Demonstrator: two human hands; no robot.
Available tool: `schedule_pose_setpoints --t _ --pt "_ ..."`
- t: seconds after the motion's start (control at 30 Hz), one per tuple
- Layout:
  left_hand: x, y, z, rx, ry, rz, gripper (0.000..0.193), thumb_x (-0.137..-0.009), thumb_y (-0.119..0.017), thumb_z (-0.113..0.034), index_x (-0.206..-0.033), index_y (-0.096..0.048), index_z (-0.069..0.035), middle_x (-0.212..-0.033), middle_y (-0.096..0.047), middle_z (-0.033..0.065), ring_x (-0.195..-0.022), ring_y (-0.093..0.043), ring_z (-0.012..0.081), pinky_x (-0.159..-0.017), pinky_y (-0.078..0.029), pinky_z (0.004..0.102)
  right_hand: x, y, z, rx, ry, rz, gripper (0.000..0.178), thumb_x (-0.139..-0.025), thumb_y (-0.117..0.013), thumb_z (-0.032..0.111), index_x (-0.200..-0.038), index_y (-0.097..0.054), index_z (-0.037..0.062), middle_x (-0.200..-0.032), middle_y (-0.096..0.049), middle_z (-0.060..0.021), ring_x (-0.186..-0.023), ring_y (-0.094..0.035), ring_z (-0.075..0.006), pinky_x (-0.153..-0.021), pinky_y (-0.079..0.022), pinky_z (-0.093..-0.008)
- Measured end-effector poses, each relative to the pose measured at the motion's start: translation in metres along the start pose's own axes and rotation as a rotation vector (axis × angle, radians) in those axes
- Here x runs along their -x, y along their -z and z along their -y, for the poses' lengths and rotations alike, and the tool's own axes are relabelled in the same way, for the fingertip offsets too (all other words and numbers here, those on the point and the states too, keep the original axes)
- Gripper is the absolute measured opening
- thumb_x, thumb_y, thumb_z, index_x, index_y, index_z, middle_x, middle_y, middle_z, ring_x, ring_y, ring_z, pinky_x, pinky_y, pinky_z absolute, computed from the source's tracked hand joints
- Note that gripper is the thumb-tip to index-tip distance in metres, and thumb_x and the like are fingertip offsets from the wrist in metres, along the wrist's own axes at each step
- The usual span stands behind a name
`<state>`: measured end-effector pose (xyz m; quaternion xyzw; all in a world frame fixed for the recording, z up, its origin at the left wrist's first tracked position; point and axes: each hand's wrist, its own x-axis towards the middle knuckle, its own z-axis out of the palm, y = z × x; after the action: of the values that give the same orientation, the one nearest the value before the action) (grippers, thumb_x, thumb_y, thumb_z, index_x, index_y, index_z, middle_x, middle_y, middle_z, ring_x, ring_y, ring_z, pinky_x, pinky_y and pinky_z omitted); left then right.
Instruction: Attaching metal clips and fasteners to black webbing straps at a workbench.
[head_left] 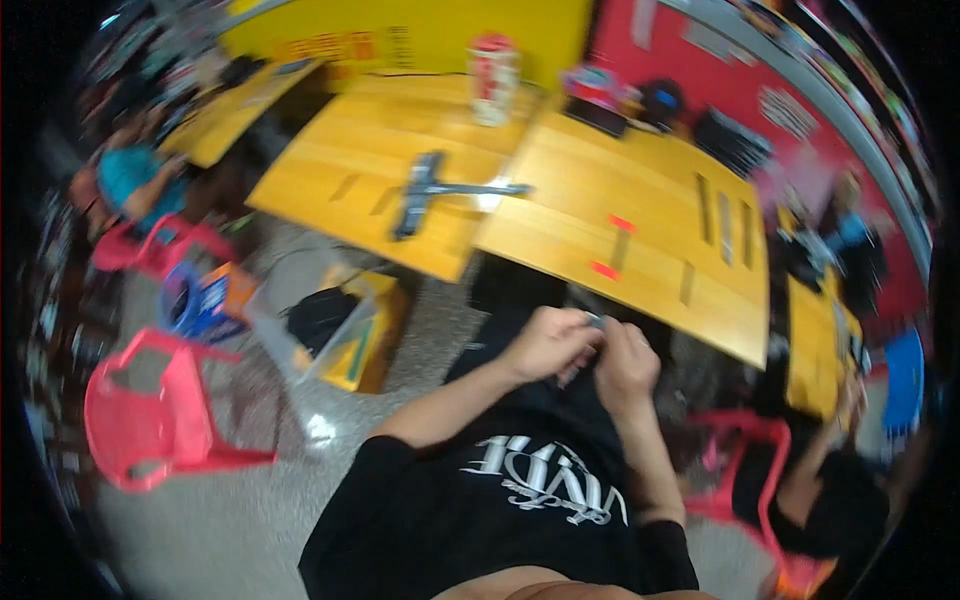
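Observation:
My left hand point(548, 343) and my right hand point(627, 368) meet in front of my body, just short of the near edge of the right wooden table point(570, 200). Between their fingertips is a small greyish piece point(597, 321), too small and blurred to name. Both hands have their fingers curled closed around it. A dark T-shaped tool point(425, 188) lies across the left wooden table point(340, 140), its long bar reaching the seam between the tables. Two short red strips point(605, 270) mark the ends of a slot in the right table.
A red-and-white tumbler point(494, 85) stands at the back. Left of me are a clear plastic bin point(290, 345) with something black inside, a yellow box point(385, 340) and a pink chair point(165, 410). Other people sit at left and right, one near a red chair point(740, 450).

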<state>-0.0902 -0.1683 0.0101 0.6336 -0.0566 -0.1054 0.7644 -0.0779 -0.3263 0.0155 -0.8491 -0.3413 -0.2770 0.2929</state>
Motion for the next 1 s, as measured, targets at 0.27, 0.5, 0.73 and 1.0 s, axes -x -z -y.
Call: schedule_pose_setpoints --t 0.27,0.5,0.73,1.0 --pt "-0.016 0.007 0.019 -0.234 -0.021 0.223 0.016 -0.091 -0.057 -0.011 -0.08 -0.063 -0.001 -0.06 -0.058 0.0011 -0.049 -0.051 0.0054 -0.043 -0.038 0.0203 0.016 0.028 -0.017 -0.367 -0.362 0.208 0.01 -0.077 -0.065 0.004 -0.084 -0.061 -0.0003 -0.074 -0.054 -0.014 -0.061 -0.058 -0.0294 -0.053 -0.045 -0.0347" --pt "-0.012 -0.004 0.02 -0.542 -0.275 0.182 0.011 -0.091 -0.056 -0.006 -0.09 -0.065 0.0 -0.074 -0.063 0.0035 -0.065 -0.06 0.0102 -0.057 -0.048 0.0241 0.041 0.004 -0.024 -0.589 -0.57 0.12 0.016 -0.083 -0.067 0.013 -0.076 -0.062 -0.0013 -0.063 -0.059 -0.0121 -0.052 -0.056 -0.0225 -0.049 -0.042 -0.0302" --pt "-0.018 0.017 0.029 0.499 0.389 0.437 0.018 -0.093 -0.058 -0.012 -0.1 -0.064 0.003 -0.087 -0.065 0.0074 -0.075 -0.063 0.0133 -0.067 -0.053 0.0229 0.035 0.003 -0.017 -0.506 -0.373 -0.1 0.007 -0.081 -0.065 0.004 -0.076 -0.062 -0.0006 -0.062 -0.055 -0.0091 -0.051 -0.055 -0.0197 -0.046 -0.038 -0.0266" --pt "0.005 -0.013 0.033 0.609 0.311 0.206 0.019 -0.094 -0.057 -0.016 -0.095 -0.065 0.001 -0.078 -0.063 0.0049 -0.066 -0.057 0.0118 -0.064 -0.048 0.0245 0.038 0.015 -0.009 0.334 0.232 -0.198 0.022 -0.065 -0.072 0.001 -0.082 -0.061 -0.0071 -0.067 -0.054 -0.0105 -0.052 -0.051 -0.0195 -0.045 -0.039 -0.0286"
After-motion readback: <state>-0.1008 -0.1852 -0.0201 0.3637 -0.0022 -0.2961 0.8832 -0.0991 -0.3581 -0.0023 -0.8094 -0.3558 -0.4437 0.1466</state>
